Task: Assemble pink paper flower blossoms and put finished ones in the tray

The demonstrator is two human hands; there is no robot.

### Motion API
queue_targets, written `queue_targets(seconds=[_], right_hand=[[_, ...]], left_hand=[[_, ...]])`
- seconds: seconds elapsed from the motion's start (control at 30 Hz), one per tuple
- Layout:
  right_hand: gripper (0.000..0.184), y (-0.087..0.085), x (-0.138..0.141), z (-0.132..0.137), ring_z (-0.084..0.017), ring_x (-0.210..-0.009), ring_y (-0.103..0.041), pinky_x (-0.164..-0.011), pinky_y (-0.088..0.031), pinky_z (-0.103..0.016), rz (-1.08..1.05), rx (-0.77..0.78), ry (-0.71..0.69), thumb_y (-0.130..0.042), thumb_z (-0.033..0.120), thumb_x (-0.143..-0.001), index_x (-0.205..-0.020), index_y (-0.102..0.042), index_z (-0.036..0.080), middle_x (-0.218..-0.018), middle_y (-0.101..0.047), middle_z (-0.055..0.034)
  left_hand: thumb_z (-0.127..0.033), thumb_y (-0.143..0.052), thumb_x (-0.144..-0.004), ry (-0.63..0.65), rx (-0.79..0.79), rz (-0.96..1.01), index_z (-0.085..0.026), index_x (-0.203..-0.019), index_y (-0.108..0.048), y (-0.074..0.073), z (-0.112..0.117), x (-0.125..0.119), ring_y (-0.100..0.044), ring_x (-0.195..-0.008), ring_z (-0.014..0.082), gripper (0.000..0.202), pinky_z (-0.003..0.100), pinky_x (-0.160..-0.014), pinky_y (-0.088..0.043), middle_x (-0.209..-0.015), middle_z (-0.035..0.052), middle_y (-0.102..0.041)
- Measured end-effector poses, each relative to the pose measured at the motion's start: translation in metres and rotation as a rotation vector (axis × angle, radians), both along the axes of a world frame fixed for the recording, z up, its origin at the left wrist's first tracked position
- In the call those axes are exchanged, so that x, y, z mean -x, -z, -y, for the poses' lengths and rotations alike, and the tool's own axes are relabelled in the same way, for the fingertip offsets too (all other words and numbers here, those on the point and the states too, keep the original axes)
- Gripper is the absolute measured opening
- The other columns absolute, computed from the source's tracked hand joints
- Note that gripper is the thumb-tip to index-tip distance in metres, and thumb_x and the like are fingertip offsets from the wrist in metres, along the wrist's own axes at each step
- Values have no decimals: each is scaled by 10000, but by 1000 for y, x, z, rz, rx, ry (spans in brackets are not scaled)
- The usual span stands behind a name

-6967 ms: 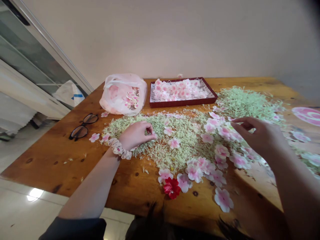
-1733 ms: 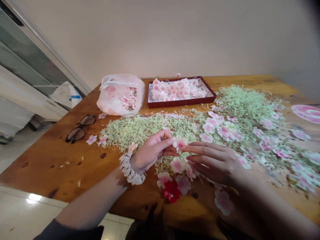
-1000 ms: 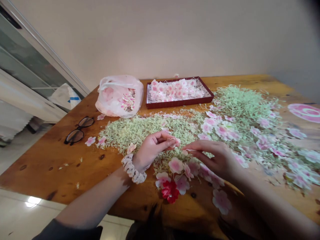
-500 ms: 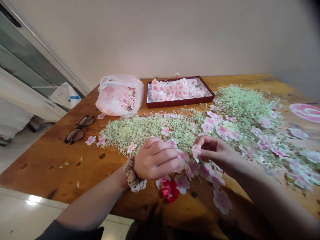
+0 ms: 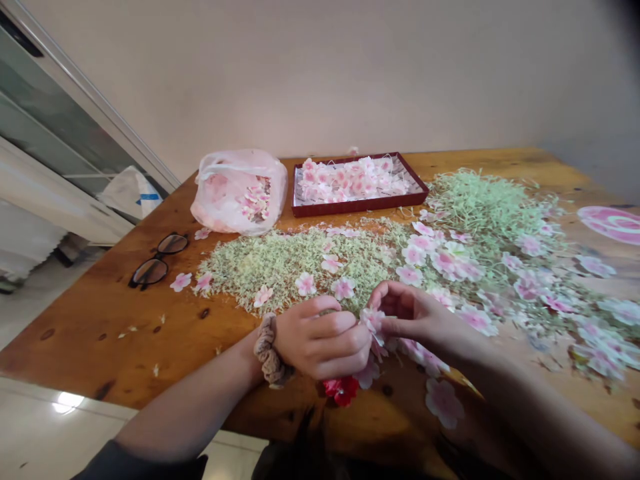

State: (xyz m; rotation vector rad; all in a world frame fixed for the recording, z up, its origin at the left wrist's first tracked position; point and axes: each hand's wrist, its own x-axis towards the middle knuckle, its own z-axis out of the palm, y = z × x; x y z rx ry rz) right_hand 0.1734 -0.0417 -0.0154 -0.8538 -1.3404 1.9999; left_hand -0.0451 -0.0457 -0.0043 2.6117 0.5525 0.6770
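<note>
The right hand (image 5: 413, 317) pinches a pale pink artificial blossom (image 5: 373, 323) between thumb and fingers, almost fully closed on it — just beside the left hand (image 5: 320, 340), curled shut; what it holds, if anything, is hidden; both sit over the near edge of pale green shredded filler (image 5: 295, 267) on a honey-brown wooden table (image 5: 125, 340).

Craft workspace: blossoms (image 5: 305, 284), wooden table (image 5: 100, 347)

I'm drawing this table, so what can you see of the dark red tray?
The dark red tray is shallow and rectangular, with a pale lining. It lies flat on the far side of the wooden table, filled with pink artificial flowers and thin white threads.
</note>
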Motion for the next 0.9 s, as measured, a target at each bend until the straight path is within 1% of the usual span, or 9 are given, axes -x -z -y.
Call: queue_targets(seconds=[0.1,0.17,0.23,0.27,0.37,0.47,0.57,0.7,0.9], right_hand=[[234,0,0,-1,-73,-674,-575,-583,-472,-180,-6,-32,51,-721,266,-761,-895,-545,193,-783,-572,30],[250,-1,0,-2,-93,-732,-596,-615,-489,-198,26,-85,93,-717,275,-765,-943,-551,213,-830,-589,18],[269,-3,0,-2,-113,-763,-609,-640,-504,-223,69,-122,143,-717,289,-765,-970,-551,236,-853,-609,11],[278,-3,1,-1,-123,-771,-615,-646,-512,-236,88,-130,164,-718,297,-763,-978,-550,246,-860,-617,7],[302,-3,3,0,-152,-810,-632,-664,-527,-267,105,-130,199,-716,322,-760,-1002,-544,265,-883,-636,-4],[305,1,4,-1,-140,-839,-634,-711,-528,-265,92,-150,226,-714,321,-761,-1019,-557,278,-927,-638,3],[307,5,2,-3,-135,-881,-635,-774,-520,-270,96,-178,240,-710,312,-765,-1039,-577,271,-973,-643,-2],[355,6,-1,-4,-166,-918,-650,-816,-520,-313,90,-151,210,-702,312,-776,-1092,-550,256,-992,-665,-28],[362,3,0,-2,-196,-1004,-627,-837,-525,-333,114,-105,200,-688,344,-789,-1118,-554,278,-1124,-638,-53]], left_hand=[[-183,-615,-816,-83,-84,96,-331,-1020,-638,4,-3,-3,-591,-863,168,253,325,-833,-411,-970,2,-686],[-334,-721,-736,-179,-32,205,-275,-1114,-583,5,-5,-7,-570,-931,202,407,349,-846,-425,-1023,46,-644],[-460,-767,-649,-289,156,276,-209,-1161,-531,5,-6,-12,-560,-946,217,617,348,-817,-452,-1066,84,-606],[-480,-760,-649,-336,287,278,-191,-1157,-523,4,-6,-14,-565,-933,211,630,338,-800,-462,-1066,89,-602],[-447,-678,-757,-409,616,235,-168,-983,-596,4,-5,-19,-592,-832,171,368,297,-755,-467,-928,52,-642],[-433,-649,-787,-425,738,251,-153,-800,-622,5,-4,-22,-591,-741,148,282,268,-704,-459,-783,24,-645],[-406,-642,-800,-439,762,286,-152,-788,-640,6,-6,-21,-599,-720,136,255,247,-682,-456,-771,21,-662],[-347,-570,-863,-430,704,261,-156,-804,-663,4,-7,-20,-616,-742,126,220,233,-712,-456,-798,20,-686],[-301,-533,-892,-395,446,154,-170,-799,-662,3,-7,-20,-608,-774,122,207,233,-756,-429,-800,5,-676]])
